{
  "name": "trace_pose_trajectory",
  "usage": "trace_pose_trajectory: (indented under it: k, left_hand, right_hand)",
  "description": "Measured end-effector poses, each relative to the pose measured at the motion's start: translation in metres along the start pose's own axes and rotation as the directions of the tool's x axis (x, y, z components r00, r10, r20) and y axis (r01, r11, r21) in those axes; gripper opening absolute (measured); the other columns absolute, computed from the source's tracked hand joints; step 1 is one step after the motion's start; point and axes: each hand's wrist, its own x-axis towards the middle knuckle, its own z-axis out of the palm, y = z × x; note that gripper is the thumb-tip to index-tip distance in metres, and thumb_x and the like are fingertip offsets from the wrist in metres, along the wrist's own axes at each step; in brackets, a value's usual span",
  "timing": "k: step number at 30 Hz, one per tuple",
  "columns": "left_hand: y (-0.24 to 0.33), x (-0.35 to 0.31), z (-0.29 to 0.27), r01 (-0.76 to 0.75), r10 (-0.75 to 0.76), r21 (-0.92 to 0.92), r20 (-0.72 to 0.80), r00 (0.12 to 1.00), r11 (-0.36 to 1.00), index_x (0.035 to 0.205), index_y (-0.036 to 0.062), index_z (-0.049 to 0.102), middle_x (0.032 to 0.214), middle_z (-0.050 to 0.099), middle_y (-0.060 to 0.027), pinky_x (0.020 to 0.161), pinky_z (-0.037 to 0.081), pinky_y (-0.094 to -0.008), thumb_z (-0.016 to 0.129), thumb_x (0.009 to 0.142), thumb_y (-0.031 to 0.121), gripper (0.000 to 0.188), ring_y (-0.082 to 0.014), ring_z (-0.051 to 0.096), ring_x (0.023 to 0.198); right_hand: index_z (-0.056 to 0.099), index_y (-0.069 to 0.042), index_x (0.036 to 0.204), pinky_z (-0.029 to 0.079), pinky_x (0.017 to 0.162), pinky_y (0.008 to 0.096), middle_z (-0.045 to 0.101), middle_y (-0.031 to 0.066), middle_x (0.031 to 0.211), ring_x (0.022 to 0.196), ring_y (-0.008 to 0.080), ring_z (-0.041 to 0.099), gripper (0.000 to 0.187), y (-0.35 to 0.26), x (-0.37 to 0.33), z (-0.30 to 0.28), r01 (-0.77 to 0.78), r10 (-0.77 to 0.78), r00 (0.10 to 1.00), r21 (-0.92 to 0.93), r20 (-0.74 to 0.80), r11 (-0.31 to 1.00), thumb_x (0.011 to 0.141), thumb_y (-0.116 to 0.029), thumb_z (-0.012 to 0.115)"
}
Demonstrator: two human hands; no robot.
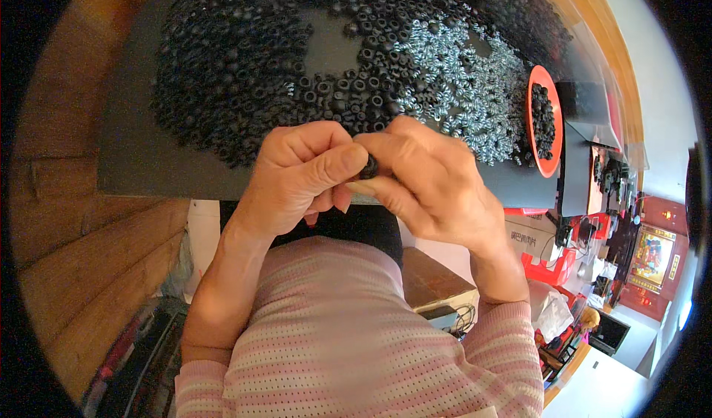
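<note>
Just beyond the table's near edge, both hands meet in front of my body. A small round black plastic part (368, 167) is pinched between them, mostly covered by fingertips. My left hand (304, 169) is closed, its thumb pressed against the part. My right hand (426, 177) is closed too, thumb and forefinger gripping the part from the other side. Behind the hands lies a wide heap of black cap-like parts (230, 77), many of them hollow rings. To its right spreads a pile of small shiny metal springs or screws (467, 91); I cannot tell which.
The dark tabletop (141, 169) has its near edge close under my wrists. An orange-red bowl (532, 132) of small black pieces stands at the right. Clear plastic sheeting (593, 40) rises along the far right. Cardboard boxes (530, 236) and a brown-topped box (437, 281) sit below the table.
</note>
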Motion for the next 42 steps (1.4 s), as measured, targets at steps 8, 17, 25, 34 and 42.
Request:
trace_pose_trajectory:
  k: [8, 17, 25, 34, 42]
  left_hand:
    - [-0.001, 0.0, 0.004, 0.047, -0.036, 0.207, -0.058, 0.998, 0.977, 0.071, 0.0037, 0.058, 0.054, 0.057, -0.0053, 0.033, 0.029, -0.019, 0.061, 0.091, 0.019, 0.025, -0.0046, 0.043, 0.037]
    - [-0.002, -0.002, 0.006, -0.163, 0.144, 0.231, 0.099, 0.985, 0.959, 0.08, -0.0018, 0.061, 0.058, 0.057, -0.0031, 0.036, 0.023, -0.0174, 0.051, 0.097, 0.025, 0.033, -0.0001, 0.033, 0.04]
    - [-0.001, 0.0, 0.007, -0.133, 0.118, 0.264, 0.074, 0.99, 0.955, 0.081, -0.001, 0.061, 0.059, 0.057, -0.0021, 0.038, 0.025, -0.0166, 0.05, 0.097, 0.02, 0.029, 0.0005, 0.033, 0.041]
    - [0.002, -0.004, 0.009, -0.07, 0.06, 0.264, 0.045, 0.997, 0.962, 0.08, 0.0004, 0.061, 0.059, 0.056, -0.0007, 0.039, 0.027, -0.017, 0.051, 0.096, 0.018, 0.026, 0.0004, 0.037, 0.044]
    - [-0.002, -0.003, 0.014, -0.166, 0.161, 0.435, 0.048, 0.986, 0.885, 0.08, 0.0039, 0.061, 0.06, 0.057, 0.0, 0.042, 0.03, -0.0183, 0.052, 0.096, 0.023, 0.026, -0.0019, 0.04, 0.046]
  right_hand:
    - [0.055, -0.002, 0.079, 0.046, 0.047, 0.0346, 0.047, 0.0068, 0.068, 0.056, 0.0245, 0.054, 0.017, -0.005, -0.008, -0.008, 0.105, -0.111, 0.993, -0.12, -0.046, 0.987, 0.071, -0.011, 0.067]
    - [0.065, 0.004, 0.094, 0.043, 0.063, 0.025, 0.061, 0.002, 0.072, 0.069, 0.0079, 0.052, 0.029, 0.057, -0.065, -0.13, -0.788, 0.599, 0.522, -0.075, -0.608, 0.611, 0.086, -0.024, 0.066]
    - [0.065, 0.001, 0.082, 0.039, 0.052, 0.0248, 0.057, 0.0005, 0.064, 0.059, 0.0073, 0.048, 0.04, 0.116, -0.094, -0.181, -0.861, 0.744, 0.465, -0.052, -0.479, 0.505, 0.093, -0.036, 0.055]
    - [0.061, 0.001, 0.101, 0.048, 0.069, 0.0402, 0.059, 0.0129, 0.084, 0.081, 0.029, 0.06, 0.025, 0.07, 0.038, -0.055, -0.124, 0.106, 0.992, -0.395, -0.068, 0.91, 0.089, -0.021, 0.058]
    - [0.061, -0.01, 0.107, 0.05, 0.076, 0.0451, 0.057, 0.014, 0.1, 0.091, 0.0355, 0.06, 0.022, 0.101, 0.122, 0.005, -0.216, 0.284, 0.958, -0.543, 0.042, 0.811, 0.088, -0.019, 0.055]
